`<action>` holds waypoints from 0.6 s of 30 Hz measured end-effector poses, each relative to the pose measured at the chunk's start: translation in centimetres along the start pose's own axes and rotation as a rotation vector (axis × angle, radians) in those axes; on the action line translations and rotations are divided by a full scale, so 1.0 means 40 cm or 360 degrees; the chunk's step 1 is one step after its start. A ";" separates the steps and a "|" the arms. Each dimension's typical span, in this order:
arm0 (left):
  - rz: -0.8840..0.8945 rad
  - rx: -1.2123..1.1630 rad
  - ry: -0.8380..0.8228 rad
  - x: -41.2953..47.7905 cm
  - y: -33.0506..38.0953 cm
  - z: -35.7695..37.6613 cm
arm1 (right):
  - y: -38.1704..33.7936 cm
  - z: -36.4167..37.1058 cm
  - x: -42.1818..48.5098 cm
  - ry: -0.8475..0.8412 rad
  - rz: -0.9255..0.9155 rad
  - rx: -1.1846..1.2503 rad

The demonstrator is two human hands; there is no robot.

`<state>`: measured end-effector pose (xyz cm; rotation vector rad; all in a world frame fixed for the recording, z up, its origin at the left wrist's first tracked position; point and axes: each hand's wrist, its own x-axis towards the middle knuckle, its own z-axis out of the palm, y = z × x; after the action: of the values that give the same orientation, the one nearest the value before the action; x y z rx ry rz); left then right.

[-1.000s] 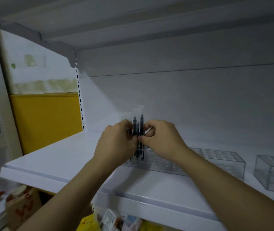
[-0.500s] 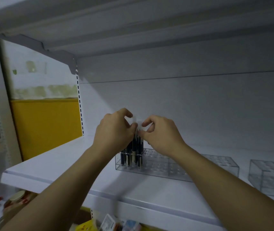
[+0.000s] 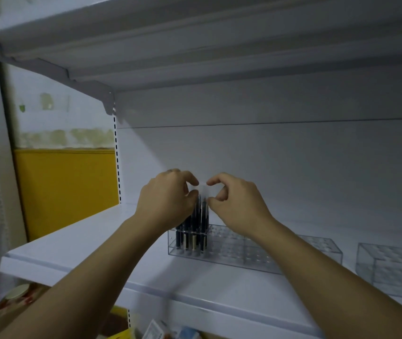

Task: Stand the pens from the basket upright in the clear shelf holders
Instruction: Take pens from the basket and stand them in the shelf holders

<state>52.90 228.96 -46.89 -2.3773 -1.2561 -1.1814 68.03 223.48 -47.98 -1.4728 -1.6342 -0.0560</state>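
Observation:
A bunch of dark pens [image 3: 195, 232] stands upright in the left end of a long clear holder [image 3: 246, 255] on the white shelf [image 3: 85, 245]. My left hand [image 3: 168, 199] and my right hand [image 3: 236, 204] meet over the pens' tops. Both pinch a translucent piece [image 3: 202, 189] at the top of the bunch between thumb and forefinger. My left hand hides the upper left part of the pens. The rest of the holder's holes to the right hold nothing. No basket is in view.
A second clear holder [image 3: 390, 270] stands at the right on the same shelf. Another shelf [image 3: 195, 45] hangs close overhead. A yellow panel [image 3: 65, 189] lies beyond the left end. Packaged goods [image 3: 18, 297] sit on the level below.
The pens have gone down into the holder, and both hands now sit at their tops instead of around their middle. My view has shifted so the holder shows in full.

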 end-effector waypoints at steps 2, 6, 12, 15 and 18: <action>0.0024 0.0010 0.0016 -0.009 -0.001 -0.009 | -0.006 -0.013 -0.009 -0.0009 -0.0033 -0.0091; 0.0114 0.0010 0.0033 -0.052 0.013 -0.033 | -0.022 -0.049 -0.042 -0.0030 -0.0089 -0.0321; 0.0346 -0.0009 -0.0039 -0.161 0.078 -0.065 | -0.043 -0.100 -0.155 -0.0072 -0.0113 -0.0432; 0.0340 -0.0101 -0.0046 -0.238 0.121 -0.078 | -0.048 -0.125 -0.247 -0.0082 -0.0106 -0.0403; 0.0374 -0.0193 -0.0085 -0.343 0.168 -0.076 | -0.034 -0.142 -0.376 -0.0046 -0.0089 -0.0271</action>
<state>52.01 214.99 -53.76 -2.5738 -0.9102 -1.1569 68.33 208.28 -53.38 -1.5613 -1.7286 -0.2105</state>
